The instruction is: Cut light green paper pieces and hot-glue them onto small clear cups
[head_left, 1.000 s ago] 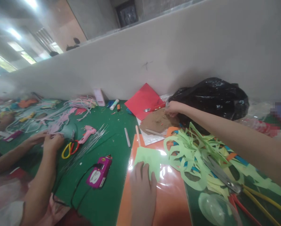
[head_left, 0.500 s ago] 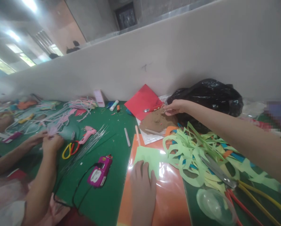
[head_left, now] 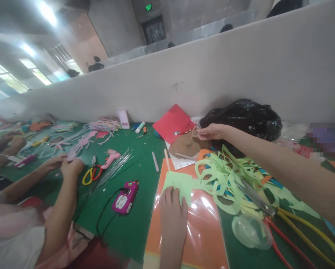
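Observation:
My left hand (head_left: 173, 207) lies flat with its fingers on a light green paper sheet (head_left: 181, 183), which rests on an orange sheet in clear plastic (head_left: 201, 231). Farther back, my right hand (head_left: 209, 132) pinches a small brown piece (head_left: 194, 132) above the brown clay-like mass (head_left: 184, 145). That mass sits on a white sheet, with a thin pale stick (head_left: 186, 156) across its front. Behind it lies a red paper square (head_left: 173, 123).
Green paper cutouts (head_left: 229, 179) and large scissors (head_left: 258, 198) lie at right near a clear lid (head_left: 251, 231). A black bag (head_left: 243, 119) stands behind. At left are a pink glue gun (head_left: 111, 158), purple device (head_left: 126, 198) and another person's hands (head_left: 72, 166).
The view has shifted slightly, moving the table items a little to the right at left and centre. My right hand has lifted the brown piece slightly clear of the mass; my left hand stays on the paper.

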`<act>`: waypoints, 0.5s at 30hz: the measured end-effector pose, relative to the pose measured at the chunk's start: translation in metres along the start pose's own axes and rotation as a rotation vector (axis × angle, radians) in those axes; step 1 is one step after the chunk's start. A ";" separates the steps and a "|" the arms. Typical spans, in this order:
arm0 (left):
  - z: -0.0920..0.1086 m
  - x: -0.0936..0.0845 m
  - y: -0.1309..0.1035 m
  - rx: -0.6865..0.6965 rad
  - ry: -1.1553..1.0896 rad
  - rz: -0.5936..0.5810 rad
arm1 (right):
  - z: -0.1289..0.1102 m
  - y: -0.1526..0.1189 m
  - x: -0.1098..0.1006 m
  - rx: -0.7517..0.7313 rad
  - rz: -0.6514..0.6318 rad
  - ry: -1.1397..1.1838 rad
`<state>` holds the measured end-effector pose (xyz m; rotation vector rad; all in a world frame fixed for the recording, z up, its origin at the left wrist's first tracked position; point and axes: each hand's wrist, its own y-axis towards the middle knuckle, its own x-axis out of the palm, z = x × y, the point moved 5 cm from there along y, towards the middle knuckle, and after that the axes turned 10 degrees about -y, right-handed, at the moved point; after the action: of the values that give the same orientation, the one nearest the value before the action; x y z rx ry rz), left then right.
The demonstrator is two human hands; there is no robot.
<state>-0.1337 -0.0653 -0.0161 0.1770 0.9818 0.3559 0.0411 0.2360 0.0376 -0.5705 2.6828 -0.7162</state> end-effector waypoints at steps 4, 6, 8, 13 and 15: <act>0.001 0.003 0.001 0.006 0.015 -0.014 | 0.000 -0.003 -0.003 -0.008 0.003 -0.007; 0.001 0.002 0.001 0.012 0.014 -0.014 | 0.000 -0.009 -0.004 -0.020 0.004 -0.006; 0.002 0.002 0.001 0.019 0.009 -0.013 | 0.001 -0.020 -0.005 -0.036 0.000 -0.001; 0.004 0.000 0.001 0.035 -0.015 -0.017 | 0.011 -0.067 -0.007 -0.058 -0.047 0.003; 0.004 0.001 0.002 0.037 -0.019 -0.027 | 0.019 -0.092 -0.011 -0.051 -0.053 -0.018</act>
<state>-0.1305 -0.0630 -0.0137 0.1999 0.9720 0.3113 0.0848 0.1603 0.0726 -0.6606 2.6846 -0.6549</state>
